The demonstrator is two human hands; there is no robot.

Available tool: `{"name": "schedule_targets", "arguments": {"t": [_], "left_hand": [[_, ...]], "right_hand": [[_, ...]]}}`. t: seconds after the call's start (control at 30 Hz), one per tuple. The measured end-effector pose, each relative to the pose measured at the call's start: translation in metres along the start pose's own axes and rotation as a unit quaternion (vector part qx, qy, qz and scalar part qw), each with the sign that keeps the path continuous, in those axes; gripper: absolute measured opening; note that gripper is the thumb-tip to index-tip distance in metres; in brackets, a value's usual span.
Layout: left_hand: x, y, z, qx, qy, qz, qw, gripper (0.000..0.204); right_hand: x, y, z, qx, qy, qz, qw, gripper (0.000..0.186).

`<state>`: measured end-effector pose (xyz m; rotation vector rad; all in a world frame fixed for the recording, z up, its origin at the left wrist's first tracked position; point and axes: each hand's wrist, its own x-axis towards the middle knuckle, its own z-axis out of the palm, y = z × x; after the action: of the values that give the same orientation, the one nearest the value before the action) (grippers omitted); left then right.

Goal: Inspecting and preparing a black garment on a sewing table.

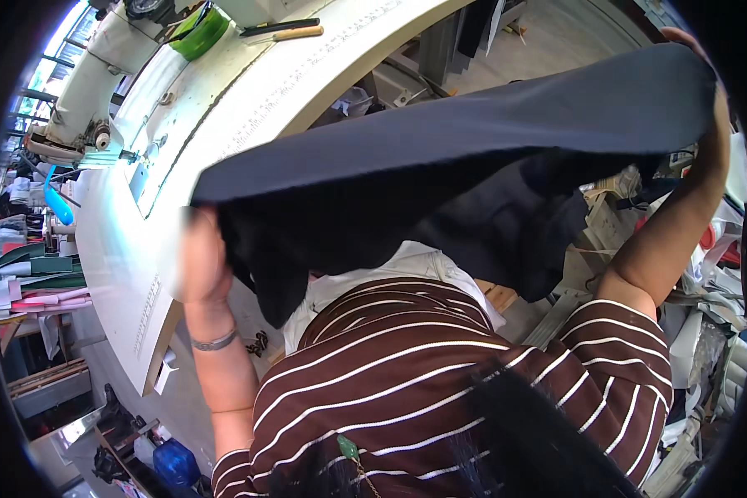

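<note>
A large dark cloth (440, 124) is stretched in the air between my two hands, its lower part hanging in folds over my lap. My left hand (203, 261), slightly smeared by motion, grips the cloth's left corner beside the edge of the white sewing table. Far out to the right and higher up, my right hand (705, 70) holds the other end; its fingertips show over the cloth's top edge, and the rest is partly behind the fabric. At the upper left stands a sewing machine (87, 91) on the table (112, 257).
On the table lie a green round container (201, 35) and a wooden-handled tool (297, 33). Stacks of coloured material (46, 286) fill the far left. Under the left side sits a blue bag (176, 462). Piled materials (710, 349) stand close to my right arm.
</note>
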<state>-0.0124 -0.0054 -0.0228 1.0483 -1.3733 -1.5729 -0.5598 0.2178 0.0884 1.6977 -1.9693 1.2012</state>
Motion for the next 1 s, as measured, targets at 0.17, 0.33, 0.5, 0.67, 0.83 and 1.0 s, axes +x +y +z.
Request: {"name": "schedule_targets", "arguments": {"t": [0.17, 0.33, 0.5, 0.67, 0.83, 1.0], "left_hand": [[0.003, 0.057, 0.031, -0.207, -0.131, 0.011, 0.970, 0.039], [0.012, 0.075, 0.042, -0.108, -0.080, 0.156, 0.979, 0.042], [0.021, 0.064, 0.057, 0.226, -0.079, 0.328, 0.914, 0.039], [0.028, 0.036, 0.091, 0.292, 0.013, 0.464, 0.836, 0.051], [0.007, -0.028, 0.061, 0.521, -0.083, 0.613, 0.588, 0.030], [-0.011, -0.126, 0.057, 0.649, -0.373, 0.299, 0.592, 0.050]], "right_hand": [[-0.010, -0.006, 0.028, 0.095, -0.104, 0.121, 0.983, 0.042], [-0.034, -0.004, 0.014, 0.177, -0.060, 0.156, 0.970, 0.041], [-0.059, -0.002, -0.012, 0.091, 0.043, 0.213, 0.972, 0.037], [-0.078, 0.027, 0.006, 0.066, 0.212, 0.260, 0.940, 0.031], [-0.179, 0.110, 0.004, -0.039, 0.027, 0.277, 0.960, 0.032], [-0.254, 0.078, 0.090, -0.355, -0.432, 0.426, 0.711, 0.033]]}}
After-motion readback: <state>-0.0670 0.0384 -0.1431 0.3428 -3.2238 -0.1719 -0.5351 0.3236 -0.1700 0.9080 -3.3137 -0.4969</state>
